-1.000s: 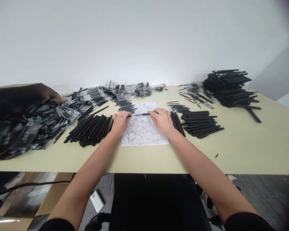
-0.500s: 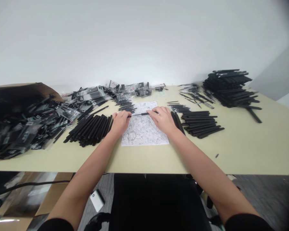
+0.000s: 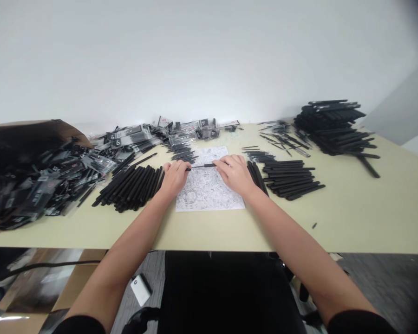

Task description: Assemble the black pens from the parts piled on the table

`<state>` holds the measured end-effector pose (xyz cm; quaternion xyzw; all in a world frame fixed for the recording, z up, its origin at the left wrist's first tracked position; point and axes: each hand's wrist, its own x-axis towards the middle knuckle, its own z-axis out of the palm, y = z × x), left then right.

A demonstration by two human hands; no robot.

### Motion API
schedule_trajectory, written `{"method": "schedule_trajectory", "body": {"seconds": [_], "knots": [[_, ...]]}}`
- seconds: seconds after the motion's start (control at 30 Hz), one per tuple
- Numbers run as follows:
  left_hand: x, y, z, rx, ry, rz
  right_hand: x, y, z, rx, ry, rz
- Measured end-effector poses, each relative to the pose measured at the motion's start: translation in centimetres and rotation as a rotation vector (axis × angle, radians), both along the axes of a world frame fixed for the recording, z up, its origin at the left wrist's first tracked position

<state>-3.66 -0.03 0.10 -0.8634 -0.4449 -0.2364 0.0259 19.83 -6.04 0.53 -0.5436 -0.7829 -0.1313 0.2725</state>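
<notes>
Over the scribbled paper (image 3: 209,192), my two hands hold parts of a pen in one line. My left hand (image 3: 175,176) is closed at the left end, pinching a small black end piece from which a thin pen refill (image 3: 198,166) runs right. My right hand (image 3: 235,172) is closed around a thicker black pen barrel (image 3: 209,165), whose left end shows past the fingertips. The refill meets the barrel; how far it goes inside is hidden. A pile of black pen barrels (image 3: 132,188) lies beside my left hand, and another pile (image 3: 292,180) lies right of my right hand.
Plastic packets (image 3: 35,197) spill from a cardboard box (image 3: 38,127) at left. More packets (image 3: 195,130) lie along the wall. Thin refills (image 3: 183,153) lie behind the paper, others (image 3: 259,156) farther right. A tall stack of black pens (image 3: 330,125) stands back right.
Almost nothing differs. Both hands keep their hold on the pen parts, and the view has shifted very slightly.
</notes>
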Motion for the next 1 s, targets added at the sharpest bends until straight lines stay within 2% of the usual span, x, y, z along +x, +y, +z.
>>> {"method": "schedule_trajectory", "body": {"seconds": [0.5, 1.0], "knots": [[-0.28, 0.06, -0.66, 0.141, 0.069, -0.034, -0.38, -0.40, 0.12, -0.044, 0.037, -0.001], [-0.08, -0.23, -0.61, 0.185, 0.060, -0.026, -0.65, -0.32, -0.22, -0.021, 0.065, 0.002]]}}
